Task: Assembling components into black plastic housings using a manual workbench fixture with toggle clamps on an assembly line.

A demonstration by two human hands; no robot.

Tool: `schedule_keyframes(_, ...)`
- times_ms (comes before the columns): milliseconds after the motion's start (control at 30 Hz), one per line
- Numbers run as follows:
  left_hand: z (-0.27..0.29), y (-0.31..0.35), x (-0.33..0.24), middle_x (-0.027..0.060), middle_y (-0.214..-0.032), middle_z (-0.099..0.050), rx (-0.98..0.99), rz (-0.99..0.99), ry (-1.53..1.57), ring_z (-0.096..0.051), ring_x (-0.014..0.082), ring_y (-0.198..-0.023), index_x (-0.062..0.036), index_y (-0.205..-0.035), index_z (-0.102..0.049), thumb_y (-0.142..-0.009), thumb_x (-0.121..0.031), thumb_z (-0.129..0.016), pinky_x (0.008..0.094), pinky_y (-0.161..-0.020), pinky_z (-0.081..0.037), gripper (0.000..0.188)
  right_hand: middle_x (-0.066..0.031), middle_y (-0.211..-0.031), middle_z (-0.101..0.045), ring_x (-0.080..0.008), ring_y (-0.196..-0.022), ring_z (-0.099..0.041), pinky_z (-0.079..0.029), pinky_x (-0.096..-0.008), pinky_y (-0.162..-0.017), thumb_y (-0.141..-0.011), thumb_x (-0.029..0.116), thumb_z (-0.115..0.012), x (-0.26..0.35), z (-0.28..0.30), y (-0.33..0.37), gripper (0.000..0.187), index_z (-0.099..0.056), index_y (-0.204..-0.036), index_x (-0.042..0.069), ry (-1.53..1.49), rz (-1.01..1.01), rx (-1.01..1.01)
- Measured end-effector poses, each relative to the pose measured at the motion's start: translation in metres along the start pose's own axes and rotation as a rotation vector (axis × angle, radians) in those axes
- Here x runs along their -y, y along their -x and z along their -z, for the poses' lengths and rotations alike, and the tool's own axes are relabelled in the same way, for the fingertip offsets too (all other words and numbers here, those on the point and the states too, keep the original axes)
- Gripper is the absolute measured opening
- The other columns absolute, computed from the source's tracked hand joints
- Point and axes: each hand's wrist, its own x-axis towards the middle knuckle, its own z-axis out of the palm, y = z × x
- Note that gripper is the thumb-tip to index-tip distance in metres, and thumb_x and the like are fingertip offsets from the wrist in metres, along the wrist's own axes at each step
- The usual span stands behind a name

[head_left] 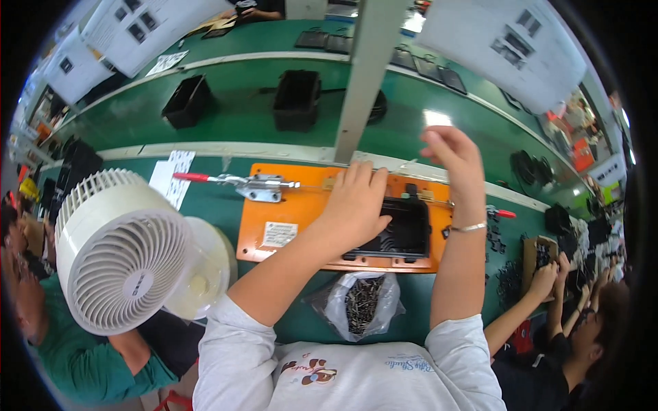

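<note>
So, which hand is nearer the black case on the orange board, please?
Left. The left hand is partly over the case; the right hand is raised beyond its right end.

Count taken at the bench (pixel 223 168): hands of the person working, two, being one left hand (pixel 356 202) and one right hand (pixel 458 159); bracelet (pixel 469 227), one. Orange fixture plate (pixel 264 216), one; black case (pixel 408 229) on it, one; white label (pixel 280 234), one. Red clamp handles, two: one left-hand handle (pixel 190 177), one right-hand handle (pixel 506 214). White fan (pixel 123 253), one. Clear plastic bag (pixel 335 308), one; small metal pieces (pixel 361 305) inside, many, too crowded for me to tally. Open black bins, two: one left bin (pixel 179 113), one middle bin (pixel 295 120). Pale upright post (pixel 373 75), one. Cardboard box (pixel 528 264), one. Hanging printed sheets (pixel 473 41), at least three.
</note>
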Motion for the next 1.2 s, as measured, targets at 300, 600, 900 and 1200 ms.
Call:
schedule_keyframes(300, -0.035, -0.039, -0.015, 0.0154, -0.116, -0.055, 0.218, -0.038, -0.165, -0.049, 0.0317, -0.114, 0.0017, -0.127, -0.045, -0.079, -0.04, -0.069, 0.0491, -0.099, -0.034, 0.068, -0.0162, -0.131, -0.048, -0.0296, -0.113, -0.051, -0.044, -0.0396, -0.084, -0.08, 0.036, -0.074, -0.098, 0.17, 0.093, 0.064, -0.049, -0.127, -0.001, -0.541, -0.433, -1.119)
schedule_keyframes(600, -0.046, -0.04, -0.013, 0.0117, -0.105, -0.057, 0.113, -0.12, -0.197, -0.052, 0.0293, -0.104, -0.0015, -0.117, -0.054, -0.078, -0.033, -0.068, 0.0441, -0.089, -0.038, 0.052, -0.0188, -0.095, -0.069, -0.0265, -0.097, -0.063, -0.044, -0.0385, -0.092, -0.093, 0.042, -0.055, -0.059, 0.177, 0.032, 0.048, -0.052, -0.061, 0.006, -0.786, 0.117, -0.547)
schedule_keyframes(900, -0.044, -0.04, -0.012, 0.0135, -0.106, -0.057, 0.129, -0.113, -0.213, -0.053, 0.0305, -0.103, 0.0002, -0.117, -0.053, -0.077, -0.033, -0.069, 0.0455, -0.088, -0.038, 0.055, -0.0178, -0.105, -0.067, -0.0324, -0.11, -0.06, -0.048, -0.0384, -0.09, -0.08, 0.036, -0.068, -0.031, 0.051, 0.036, 0.031, -0.069, -0.082, 0.005, 0.885, 0.01, 0.009)
schedule_keyframes(1200, 0.007, 0.002, -0.003, 0.0151, -0.11, -0.057, -0.26, -0.264, -0.055, -0.053, 0.0329, -0.104, -0.0005, -0.11, -0.056, -0.075, -0.029, -0.075, 0.0449, -0.088, -0.04, 0.048, -0.0104, -0.107, -0.06, -0.0151, -0.09, -0.056, -0.047, -0.0276, -0.077, -0.084, 0.022, -0.071, -0.036, 0.138, 0.036, 0.041, -0.057, -0.114, -0.003, 0.102, 0.174, -0.868)
